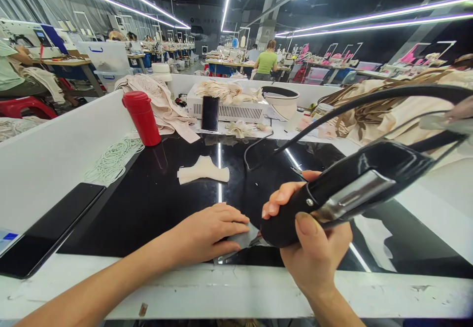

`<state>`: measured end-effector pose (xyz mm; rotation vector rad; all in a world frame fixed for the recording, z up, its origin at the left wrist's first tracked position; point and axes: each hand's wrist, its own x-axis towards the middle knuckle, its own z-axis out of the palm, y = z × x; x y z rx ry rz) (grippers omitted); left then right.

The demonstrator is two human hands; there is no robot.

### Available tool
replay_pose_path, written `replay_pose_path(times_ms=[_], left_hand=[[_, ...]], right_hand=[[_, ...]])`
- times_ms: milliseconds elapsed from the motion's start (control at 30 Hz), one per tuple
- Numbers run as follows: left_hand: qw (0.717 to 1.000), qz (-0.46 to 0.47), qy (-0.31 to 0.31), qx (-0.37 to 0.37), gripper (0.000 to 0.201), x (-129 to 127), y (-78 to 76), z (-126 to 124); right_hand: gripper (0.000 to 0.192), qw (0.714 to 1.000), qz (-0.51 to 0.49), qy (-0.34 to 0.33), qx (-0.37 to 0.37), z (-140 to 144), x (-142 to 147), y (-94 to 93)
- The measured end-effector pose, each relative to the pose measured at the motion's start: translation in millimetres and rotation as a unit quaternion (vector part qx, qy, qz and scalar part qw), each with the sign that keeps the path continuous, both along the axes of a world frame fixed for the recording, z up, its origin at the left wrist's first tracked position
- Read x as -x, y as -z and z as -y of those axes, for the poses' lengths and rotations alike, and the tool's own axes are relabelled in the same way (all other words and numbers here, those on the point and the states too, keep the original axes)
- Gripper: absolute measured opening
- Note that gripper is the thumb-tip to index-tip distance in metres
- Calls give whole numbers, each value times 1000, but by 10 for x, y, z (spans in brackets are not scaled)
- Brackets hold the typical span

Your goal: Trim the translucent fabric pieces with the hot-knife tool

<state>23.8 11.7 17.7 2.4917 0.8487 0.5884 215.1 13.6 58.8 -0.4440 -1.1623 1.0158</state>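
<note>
Fabric piece (247, 237), small and dark grey, lies flat on the black glossy work surface (155, 203) near the front edge, directly under our hands. Left hand (212, 231) presses palm-down on it, fingers together and extended, tips on the cloth, prob. to keep it from sliding on the slick top. Right hand (312, 240) wraps the black handheld tool (343, 189); thumb on the near side, fingers curled round the far side, a full closed grip. Tool nose points down-left and meets the fabric just beside the left fingertips, so the pinned spot and the working tip sit close together. Exact contact pt partly hidden by the tool body; we cannot tell what the tip looks like.

Cable (295, 142) loops from the tool's rear up and away to the right, then back across the surface, slack enough not to drag on the wrist.

Other items, well apart from the hands: a cream fabric cut-out (203, 169) lies mid-surface, within reach. Red flask (142, 117) stands upright at the far left, next to a coil of white cord (113, 159) on the white ledge. A dark phone (44, 231) lies flat at the left front edge; another phone (210, 113) leans upright against a white box (229, 110) topped with cream pieces. Heap of beige fabric (373, 112) at right. People at machines in the bkgd, incl. one in a green top (266, 63).
</note>
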Motion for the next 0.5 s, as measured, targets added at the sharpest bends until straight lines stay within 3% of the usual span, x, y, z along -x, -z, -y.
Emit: replay_pose_path(times_ms=[500], left_hand=[[1000, 11, 1, 17, 37, 32, -36, 17]], right_hand=[[36, 1000, 11, 13, 4, -34, 10, 1]])
